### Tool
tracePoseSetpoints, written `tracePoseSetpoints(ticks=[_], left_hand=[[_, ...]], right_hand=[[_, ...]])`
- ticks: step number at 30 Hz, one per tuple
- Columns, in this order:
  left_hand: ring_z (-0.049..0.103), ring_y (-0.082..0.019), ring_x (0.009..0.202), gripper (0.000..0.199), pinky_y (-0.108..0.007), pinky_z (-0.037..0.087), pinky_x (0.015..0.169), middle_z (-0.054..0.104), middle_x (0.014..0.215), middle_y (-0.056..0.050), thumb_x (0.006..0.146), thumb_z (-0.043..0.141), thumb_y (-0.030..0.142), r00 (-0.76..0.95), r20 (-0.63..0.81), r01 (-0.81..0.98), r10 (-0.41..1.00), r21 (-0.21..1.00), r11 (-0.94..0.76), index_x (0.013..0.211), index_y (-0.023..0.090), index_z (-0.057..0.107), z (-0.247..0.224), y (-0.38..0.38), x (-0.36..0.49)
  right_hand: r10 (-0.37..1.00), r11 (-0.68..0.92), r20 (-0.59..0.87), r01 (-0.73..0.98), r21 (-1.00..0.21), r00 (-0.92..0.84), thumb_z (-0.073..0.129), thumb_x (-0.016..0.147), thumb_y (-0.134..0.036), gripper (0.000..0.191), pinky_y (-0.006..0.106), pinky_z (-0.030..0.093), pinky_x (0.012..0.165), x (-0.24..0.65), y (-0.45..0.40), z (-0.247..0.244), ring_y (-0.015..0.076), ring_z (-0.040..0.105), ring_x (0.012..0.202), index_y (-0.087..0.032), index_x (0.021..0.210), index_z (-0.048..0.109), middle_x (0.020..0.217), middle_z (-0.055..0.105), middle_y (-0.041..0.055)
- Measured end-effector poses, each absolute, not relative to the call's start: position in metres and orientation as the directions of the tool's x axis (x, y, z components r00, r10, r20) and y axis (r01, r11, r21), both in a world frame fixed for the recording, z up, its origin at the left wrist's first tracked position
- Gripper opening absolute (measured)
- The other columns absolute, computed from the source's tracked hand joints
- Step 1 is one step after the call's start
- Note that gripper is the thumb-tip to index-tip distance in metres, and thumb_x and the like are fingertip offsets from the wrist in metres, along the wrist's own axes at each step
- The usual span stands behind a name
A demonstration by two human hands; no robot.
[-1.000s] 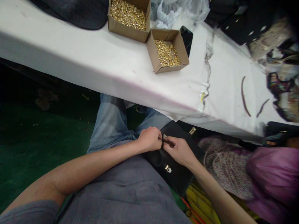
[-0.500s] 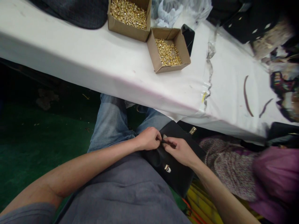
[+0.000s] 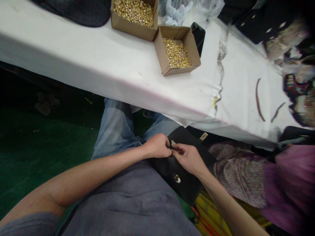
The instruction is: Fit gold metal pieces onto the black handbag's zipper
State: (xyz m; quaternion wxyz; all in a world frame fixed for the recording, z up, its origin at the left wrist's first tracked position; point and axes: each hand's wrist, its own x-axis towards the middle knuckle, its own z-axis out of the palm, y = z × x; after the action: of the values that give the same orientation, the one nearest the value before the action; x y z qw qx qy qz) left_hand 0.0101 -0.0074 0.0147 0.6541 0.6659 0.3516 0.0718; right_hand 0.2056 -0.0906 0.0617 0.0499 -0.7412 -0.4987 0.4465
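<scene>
A black bag (image 3: pixel 188 188) lies slanted across my lap, with a gold-coloured clasp (image 3: pixel 177 178) on its near part. Another gold metal fitting (image 3: pixel 204 136) shows by the bag's far edge. My left hand (image 3: pixel 158 146) is closed, fingertips pinching at a dark strap on the bag. Facing it, my right hand (image 3: pixel 189 159) pinches the same spot, the fingertips of both hands nearly touching. A small pale tip (image 3: pixel 173 143) sticks up just beyond the fingers; what it is I cannot make out. The fingers hide most of the strap.
Over my knees runs a white-covered table (image 3: pixel 98 55). On it stand two cardboard boxes, one nearer (image 3: pixel 177 70) and one farther (image 3: pixel 134 31), holding small gold metal pieces. A black phone-like object (image 3: pixel 199 36) leans behind the nearer box. A person in purple (image 3: pixel 292 183) sits close at right.
My fingertips have drawn slightly closer together, covering more of the dark strap. The bag stays on my lap. The person at right has shifted a little.
</scene>
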Motion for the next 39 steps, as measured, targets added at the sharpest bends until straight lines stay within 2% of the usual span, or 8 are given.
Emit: tracePoseSetpoints(ticks=[3, 6, 9, 12, 22, 29, 35, 39], left_hand=[[0.076, -0.025, 0.083, 0.016, -0.031, 0.051, 0.068, 0.083, 0.086, -0.006, 0.079, 0.072, 0.024, 0.696, -0.398, 0.435, 0.597, 0.896, 0.090, 0.087, 0.022, 0.086, 0.020, -0.013, 0.010], [0.079, -0.030, 0.092, 0.020, -0.035, 0.057, 0.077, 0.084, 0.092, -0.008, 0.084, 0.067, 0.025, 0.653, -0.370, 0.505, 0.661, 0.863, -0.016, 0.091, 0.026, 0.086, 0.028, -0.019, 0.008], [0.080, -0.032, 0.094, 0.023, -0.040, 0.061, 0.084, 0.084, 0.092, -0.011, 0.090, 0.063, 0.025, 0.648, -0.319, 0.552, 0.692, 0.822, -0.138, 0.093, 0.026, 0.085, 0.035, -0.024, 0.005], [0.079, -0.031, 0.094, 0.022, -0.039, 0.061, 0.083, 0.083, 0.096, -0.010, 0.094, 0.061, 0.027, 0.657, -0.285, 0.543, 0.698, 0.821, -0.175, 0.094, 0.026, 0.084, 0.037, -0.028, 0.002], [0.071, -0.022, 0.089, 0.018, -0.031, 0.055, 0.082, 0.077, 0.093, -0.004, 0.090, 0.071, 0.017, 0.582, -0.223, 0.259, 0.782, 0.962, 0.082, 0.104, 0.021, 0.080, 0.006, -0.040, 0.005], [0.075, -0.026, 0.107, 0.027, -0.034, 0.057, 0.096, 0.081, 0.116, -0.010, 0.095, 0.065, 0.017, 0.590, -0.231, 0.282, 0.774, 0.957, 0.070, 0.116, 0.021, 0.083, 0.011, -0.042, 0.004], [0.076, -0.024, 0.087, 0.018, -0.032, 0.053, 0.077, 0.083, 0.092, -0.004, 0.091, 0.067, 0.017, 0.605, -0.313, 0.312, 0.732, 0.939, 0.143, 0.098, 0.021, 0.083, 0.011, -0.039, 0.006], [0.074, -0.023, 0.086, 0.017, -0.030, 0.052, 0.074, 0.081, 0.094, -0.005, 0.087, 0.069, 0.014, 0.579, -0.335, 0.291, 0.743, 0.936, 0.196, 0.099, 0.019, 0.079, 0.008, -0.045, 0.010]], right_hand=[[0.819, -0.428, -0.567, 0.749, -0.505, 0.085, 0.069, 0.093, -0.037, 0.023, 0.031, 0.046, 0.058, 0.204, -0.092, 0.064, 0.0231, 0.070, 0.068, -0.019, 0.091, 0.084, 0.074, 0.079, 0.0029], [0.852, -0.347, -0.524, 0.768, -0.539, 0.016, 0.070, 0.094, -0.035, 0.022, 0.031, 0.049, 0.059, 0.205, -0.092, 0.067, 0.0233, 0.070, 0.069, -0.020, 0.085, 0.084, 0.074, 0.078, 0.0035], [0.866, -0.287, -0.496, 0.754, -0.591, -0.060, 0.069, 0.096, -0.033, 0.022, 0.033, 0.054, 0.066, 0.208, -0.090, 0.069, 0.0251, 0.073, 0.076, -0.022, 0.085, 0.084, 0.080, 0.080, 0.0045], [0.868, -0.262, -0.484, 0.725, -0.637, -0.112, 0.069, 0.097, -0.031, 0.020, 0.037, 0.059, 0.077, 0.212, -0.089, 0.067, 0.0266, 0.076, 0.086, -0.024, 0.089, 0.086, 0.092, 0.082, 0.0056], [0.863, -0.294, -0.486, 0.646, -0.704, -0.137, 0.071, 0.101, -0.034, 0.018, 0.041, 0.059, 0.087, 0.218, -0.091, 0.066, 0.0293, 0.078, 0.096, -0.026, 0.096, 0.086, 0.101, 0.084, 0.0038], [0.868, -0.290, -0.475, 0.628, -0.722, -0.146, 0.071, 0.101, -0.032, 0.018, 0.040, 0.060, 0.092, 0.222, -0.092, 0.061, 0.0288, 0.079, 0.102, -0.029, 0.106, 0.088, 0.106, 0.085, 0.0034], [0.810, -0.321, -0.549, 0.627, -0.710, -0.207, 0.070, 0.105, -0.041, 0.023, 0.039, 0.060, 0.094, 0.225, -0.088, 0.066, 0.0287, 0.078, 0.105, -0.029, 0.112, 0.088, 0.108, 0.084, 0.0039], [0.787, -0.329, -0.582, 0.657, -0.678, -0.205, 0.071, 0.105, -0.047, 0.025, 0.040, 0.059, 0.098, 0.229, -0.089, 0.071, 0.0304, 0.077, 0.109, -0.028, 0.109, 0.087, 0.111, 0.084, 0.0048]])
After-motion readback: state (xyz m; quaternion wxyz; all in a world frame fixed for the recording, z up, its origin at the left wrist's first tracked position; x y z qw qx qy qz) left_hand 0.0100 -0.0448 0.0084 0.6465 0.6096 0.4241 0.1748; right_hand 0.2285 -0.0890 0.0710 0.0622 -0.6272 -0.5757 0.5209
